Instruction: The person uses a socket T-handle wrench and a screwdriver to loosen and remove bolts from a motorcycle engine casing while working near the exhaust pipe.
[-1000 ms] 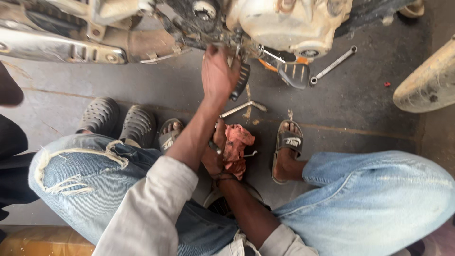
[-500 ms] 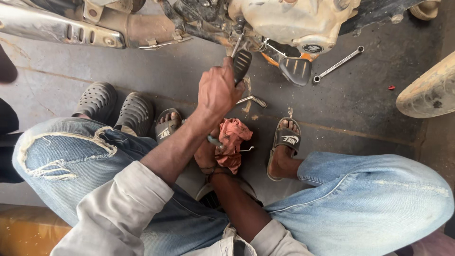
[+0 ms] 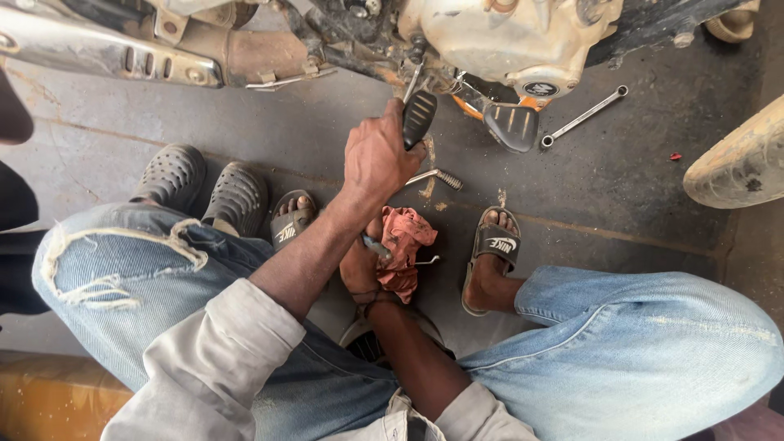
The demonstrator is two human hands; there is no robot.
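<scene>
While the person squats over the concrete floor [image 3: 245,106], the things are listed from the largest to the smallest.

Motorcycle: the engine block [image 3: 506,37] fills 12 o'clock of the view, pale and dirty, with the chrome exhaust pipe [image 3: 106,53] running to 10 o'clock.

Person's legs: 2 knees in light blue jeans [image 3: 637,343], the left one torn, spread to 8 and 4 o'clock; feet in 2 black slide sandals [image 3: 490,245].

Tyre: a dusty wheel edge [image 3: 739,167] at 3 o'clock, well apart from the hands.

Other shoes: 2 grey clogs [image 3: 204,184] at 9 o'clock, just beside the left sandal; they belong to another person.

Left hand [image 3: 377,155]: raised toward 12 o'clock, fingers closed in a fist around the black ribbed kick lever [image 3: 418,118], which hangs from the engine underside.

Right hand [image 3: 359,265]: low in the centre, between the 2 sandals, fingers curled around the red rag [image 3: 404,245] and a small metal tool [image 3: 376,245] inside it; what kind of tool it is I cannot tell.

Foot peg: a black ribbed peg [image 3: 512,126] at 1 o'clock, just beside the kick lever, not touched.

Spanner: a long silver ring spanner [image 3: 584,116] lies on the floor at 2 o'clock, near the foot peg.

Loose part: a short metal rod with a spring end [image 3: 437,177] lies on the floor, just under the left hand.

Red bit: 1 tiny red piece [image 3: 674,156] at 3 o'clock on the floor.
</scene>
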